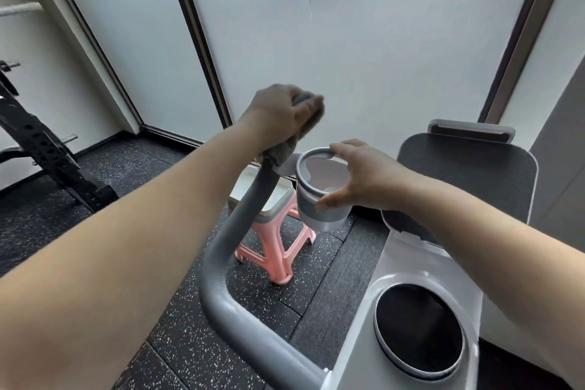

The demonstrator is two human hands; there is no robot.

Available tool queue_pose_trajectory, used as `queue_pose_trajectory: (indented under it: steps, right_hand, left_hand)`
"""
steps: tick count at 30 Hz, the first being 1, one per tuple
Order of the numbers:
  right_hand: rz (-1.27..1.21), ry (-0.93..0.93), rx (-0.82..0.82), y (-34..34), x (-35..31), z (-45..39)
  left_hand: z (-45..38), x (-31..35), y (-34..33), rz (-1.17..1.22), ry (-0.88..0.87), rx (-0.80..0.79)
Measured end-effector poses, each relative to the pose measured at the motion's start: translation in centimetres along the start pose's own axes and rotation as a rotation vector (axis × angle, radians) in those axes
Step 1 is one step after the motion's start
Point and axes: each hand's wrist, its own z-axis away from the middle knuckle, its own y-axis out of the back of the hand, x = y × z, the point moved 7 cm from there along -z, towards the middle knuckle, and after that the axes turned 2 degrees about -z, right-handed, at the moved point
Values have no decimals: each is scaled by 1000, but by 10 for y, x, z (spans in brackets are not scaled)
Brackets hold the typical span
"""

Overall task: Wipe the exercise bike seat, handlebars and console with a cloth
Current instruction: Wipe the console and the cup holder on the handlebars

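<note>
Head view is showing the left hand point(285, 111) clenching a grey cloth point(286, 147) around the grey handlebar point(240, 218) tip at 12 o'clock. At 1 o'clock, the right hand point(357, 177) is spreading fingers around the cup holder point(319, 199), touching its rim.

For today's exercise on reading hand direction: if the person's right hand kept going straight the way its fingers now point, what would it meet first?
The right hand points leftward across the grey cup holder, which it already touches. Beyond that, probably the cloth-wrapped handlebar under the left hand, though depth is unclear.
</note>
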Motion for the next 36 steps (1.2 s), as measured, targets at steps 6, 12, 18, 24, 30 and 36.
queue_pose_trajectory:
  steps: [6, 12, 18, 24, 30, 36]
  right_hand:
    - [-14, -3, 0, -1, 1, 0]
    - [-16, -15, -1, -2, 3, -1]
    - [-32, -8, 2, 1, -1, 2]
    - [-34, -4, 4, 0, -1, 2]
    - [-5, -11, 5, 2, -2, 3]
    - [20, -30, -8, 0, -2, 3]
  left_hand:
    - [39, -14, 5, 134, -41, 337]
    - [33, 17, -11, -285, -178, 332]
    - [-5, -34, 23, 299, 263, 148]
    - [73, -45, 4, 38, 287, 116]
    - [114, -48, -36, -295, 255, 4]
    - [149, -65, -27, -338, 369, -57]
